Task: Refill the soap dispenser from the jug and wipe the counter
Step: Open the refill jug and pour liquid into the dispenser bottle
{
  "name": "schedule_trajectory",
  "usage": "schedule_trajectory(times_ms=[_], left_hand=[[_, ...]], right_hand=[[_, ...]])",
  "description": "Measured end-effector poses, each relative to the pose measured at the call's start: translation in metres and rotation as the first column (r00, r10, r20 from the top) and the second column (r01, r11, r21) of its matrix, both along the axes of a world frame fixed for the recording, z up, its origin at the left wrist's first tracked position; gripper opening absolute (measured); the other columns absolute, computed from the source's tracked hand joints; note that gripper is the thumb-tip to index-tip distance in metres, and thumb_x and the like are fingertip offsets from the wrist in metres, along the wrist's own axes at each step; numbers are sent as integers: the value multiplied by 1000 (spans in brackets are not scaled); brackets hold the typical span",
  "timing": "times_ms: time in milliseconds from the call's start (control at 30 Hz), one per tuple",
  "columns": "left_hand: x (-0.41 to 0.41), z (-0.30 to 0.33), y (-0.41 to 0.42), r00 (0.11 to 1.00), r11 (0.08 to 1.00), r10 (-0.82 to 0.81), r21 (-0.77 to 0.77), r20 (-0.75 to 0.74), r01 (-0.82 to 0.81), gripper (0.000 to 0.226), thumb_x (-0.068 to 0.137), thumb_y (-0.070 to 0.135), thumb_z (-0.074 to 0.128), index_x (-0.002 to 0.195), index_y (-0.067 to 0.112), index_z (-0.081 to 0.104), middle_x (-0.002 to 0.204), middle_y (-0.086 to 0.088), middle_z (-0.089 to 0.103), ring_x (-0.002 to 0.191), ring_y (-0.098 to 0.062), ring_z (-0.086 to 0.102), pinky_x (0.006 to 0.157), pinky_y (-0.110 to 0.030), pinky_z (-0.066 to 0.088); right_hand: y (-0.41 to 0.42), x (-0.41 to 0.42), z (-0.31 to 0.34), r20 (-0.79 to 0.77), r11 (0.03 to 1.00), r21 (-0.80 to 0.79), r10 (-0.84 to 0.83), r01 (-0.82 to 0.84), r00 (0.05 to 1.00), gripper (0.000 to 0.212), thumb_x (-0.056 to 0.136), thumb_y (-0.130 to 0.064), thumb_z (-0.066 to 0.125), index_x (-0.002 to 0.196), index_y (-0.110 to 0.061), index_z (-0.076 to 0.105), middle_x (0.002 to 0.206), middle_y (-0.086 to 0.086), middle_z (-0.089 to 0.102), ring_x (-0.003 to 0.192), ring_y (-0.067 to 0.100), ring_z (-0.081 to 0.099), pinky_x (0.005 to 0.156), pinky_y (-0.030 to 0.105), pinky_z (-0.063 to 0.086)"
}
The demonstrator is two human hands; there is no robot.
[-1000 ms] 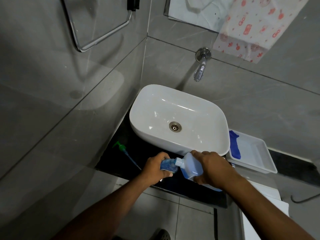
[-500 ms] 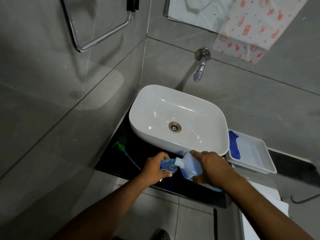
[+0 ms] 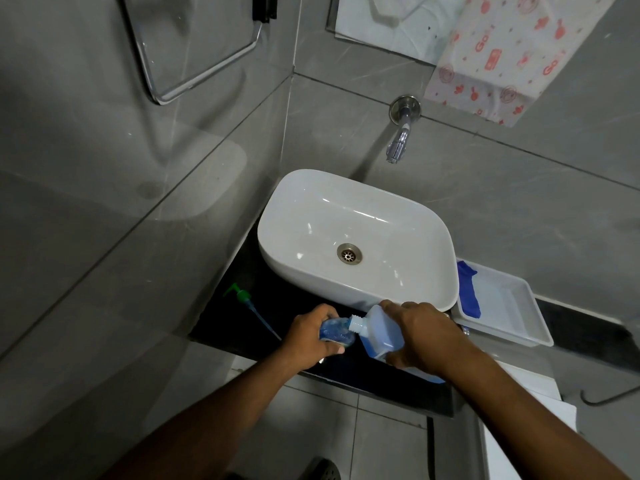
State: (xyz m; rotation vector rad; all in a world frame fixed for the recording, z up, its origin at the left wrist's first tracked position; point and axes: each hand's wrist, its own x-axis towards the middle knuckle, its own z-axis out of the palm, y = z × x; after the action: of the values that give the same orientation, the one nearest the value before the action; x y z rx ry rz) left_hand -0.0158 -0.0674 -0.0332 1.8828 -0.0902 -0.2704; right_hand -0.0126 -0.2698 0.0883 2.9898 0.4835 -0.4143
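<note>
Left hand: the left hand (image 3: 313,332) is wrapped around the soap dispenser (image 3: 336,332), a small clear bottle showing blue liquid, at the front of the counter (image 3: 239,320).
Right hand: the right hand (image 3: 420,336) grasps the jug (image 3: 379,332), a pale bottle of blue liquid tipped on its side, white neck pointing to 9 o'clock.
Jug and dispenser: the jug's neck meets the dispenser's top; whether liquid flows cannot be told.
Pump head: the green pump (image 3: 240,294) with its thin tube lies loose on the counter at 10 o'clock from the left hand, close by but apart.
Sink: the white basin (image 3: 311,209) sits at 12 o'clock, its front wall just behind both hands.
Tap: the wall tap (image 3: 398,147) hangs above the basin's far rim.
Tray: a white tray (image 3: 512,320) at 2 o'clock from the right hand, beside the basin, holds a blue cloth (image 3: 467,289) at its left end.
Edges: the counter's front edge runs just under both wrists; the tiled wall closes the left end.
Open room: a bare dark strip of counter between pump and left hand; little space between hands and basin.
</note>
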Motion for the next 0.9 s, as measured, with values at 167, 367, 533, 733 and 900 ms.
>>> schedule_trajectory(times_ms=[167,367,533,733,900], left_hand=[[0,1,0,1000,1000,2,3,-2,-2,49,64,13,86,104,19,57,101,-2,67,91,-15,67,78,-28,58],[1,1,1,1000,1000,0,5,-8,0,49,65,14,86,104,21,56,104,-2,66,92,-13,66,77,-23,57],[1,1,1,1000,1000,0,-4,-16,0,49,64,14,86,103,21,56,102,-1,66,90,-11,66,74,-21,56],[1,0,1,1000,1000,-5,-5,-10,5,49,64,12,86,102,21,56,99,0,66,87,-12,66,71,-17,54],[1,-1,1,1000,1000,2,-5,-1,-2,49,63,12,86,101,21,56,99,-1,67,87,-14,66,73,-21,55]], right_hand=[[1,1,0,-5,1000,3,-4,4,1000,98,60,-44,80,143,-28,30,124,3,59,107,25,56,88,38,50],[2,3,0,-8,1000,-4,-4,3,1000,96,59,-44,81,140,-28,32,121,3,61,105,24,57,86,38,52],[3,3,0,-11,1000,-9,-13,13,1000,98,59,-44,80,142,-29,30,122,3,60,106,24,56,87,38,51],[3,2,0,10,1000,-19,-4,4,1000,98,60,-44,79,143,-28,30,120,3,61,103,24,57,83,34,49],[3,2,1,7,1000,-9,-6,6,1000,96,59,-43,79,142,-27,32,120,3,61,103,25,57,84,36,50]])
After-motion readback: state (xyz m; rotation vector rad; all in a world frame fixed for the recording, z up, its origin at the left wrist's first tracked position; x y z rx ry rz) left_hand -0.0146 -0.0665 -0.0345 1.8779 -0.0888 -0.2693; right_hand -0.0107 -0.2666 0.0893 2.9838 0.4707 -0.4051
